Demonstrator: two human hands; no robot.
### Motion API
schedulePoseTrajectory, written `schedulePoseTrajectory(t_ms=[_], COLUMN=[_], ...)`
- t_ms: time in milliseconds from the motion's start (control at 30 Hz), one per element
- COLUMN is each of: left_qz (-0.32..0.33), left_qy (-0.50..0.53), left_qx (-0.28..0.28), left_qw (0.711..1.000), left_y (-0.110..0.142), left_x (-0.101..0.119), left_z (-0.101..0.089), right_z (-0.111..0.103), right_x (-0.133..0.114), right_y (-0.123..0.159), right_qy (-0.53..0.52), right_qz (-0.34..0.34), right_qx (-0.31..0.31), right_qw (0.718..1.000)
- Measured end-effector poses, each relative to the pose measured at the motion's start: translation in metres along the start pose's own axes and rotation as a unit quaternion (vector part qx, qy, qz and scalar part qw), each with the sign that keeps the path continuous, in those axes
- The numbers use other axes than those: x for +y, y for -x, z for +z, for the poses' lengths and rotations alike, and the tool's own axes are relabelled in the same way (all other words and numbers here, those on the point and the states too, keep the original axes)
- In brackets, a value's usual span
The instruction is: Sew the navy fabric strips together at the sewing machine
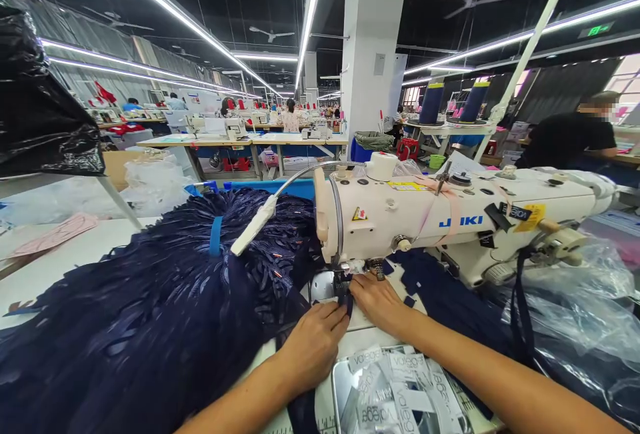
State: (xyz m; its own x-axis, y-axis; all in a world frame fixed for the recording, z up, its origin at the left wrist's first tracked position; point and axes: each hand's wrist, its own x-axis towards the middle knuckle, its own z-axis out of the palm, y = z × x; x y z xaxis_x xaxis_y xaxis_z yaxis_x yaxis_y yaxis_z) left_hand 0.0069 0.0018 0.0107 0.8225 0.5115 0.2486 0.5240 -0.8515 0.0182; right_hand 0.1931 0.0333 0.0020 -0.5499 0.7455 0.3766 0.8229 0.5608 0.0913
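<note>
The white sewing machine (390,214) stands before me, its presser foot (341,281) down near both hands. My left hand (316,337) is in front of the foot, fingers curled together on a narrow navy fabric strip (349,302). Just right of the foot, my right hand (376,297) has its fingertips closed at the same strip, partly hidden under the machine head. To the left lies a large heap of navy garment pieces (165,301) with thin straps. Below my hands sits a metal tray (339,387) holding several white printed labels (383,394).
A lamp on a bendable neck (255,224) hangs over the heap. More navy fabric (440,287) and clear plastic bags (585,287) lie at the right. Thread cones (431,104) stand behind the machine. A person in black (570,137) is at the far right.
</note>
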Motion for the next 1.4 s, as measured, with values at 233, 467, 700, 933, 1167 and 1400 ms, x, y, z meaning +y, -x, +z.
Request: schedulePoseTrajectory(t_ms=[233,467,700,933,1167,1400], left_qz=[0.003,-0.017,-0.032,-0.022,-0.021,-0.049], left_qy=[-0.054,-0.048,-0.014,0.029,0.033,-0.015], left_qx=[-0.042,-0.076,-0.102,-0.049,0.037,0.035], left_qw=[0.998,0.996,0.994,0.998,0.999,0.998], left_y=[-0.006,-0.012,-0.016,-0.010,-0.010,-0.025], left_x=[0.001,0.000,-0.005,-0.009,-0.007,0.000], left_z=[-0.007,-0.006,-0.006,-0.003,-0.002,0.003], right_z=[-0.011,-0.017,0.000,0.005,-0.002,0.002], right_x=[0.006,0.011,0.008,0.015,0.019,0.027], right_y=[-0.018,-0.021,-0.012,0.002,0.007,0.001], right_qy=[-0.180,-0.246,-0.186,-0.143,-0.052,-0.037], right_qz=[0.077,0.112,0.088,-0.049,-0.164,-0.157], right_qx=[-0.144,-0.166,-0.098,-0.013,0.016,-0.018], right_qw=[0.970,0.948,0.974,0.988,0.985,0.987])
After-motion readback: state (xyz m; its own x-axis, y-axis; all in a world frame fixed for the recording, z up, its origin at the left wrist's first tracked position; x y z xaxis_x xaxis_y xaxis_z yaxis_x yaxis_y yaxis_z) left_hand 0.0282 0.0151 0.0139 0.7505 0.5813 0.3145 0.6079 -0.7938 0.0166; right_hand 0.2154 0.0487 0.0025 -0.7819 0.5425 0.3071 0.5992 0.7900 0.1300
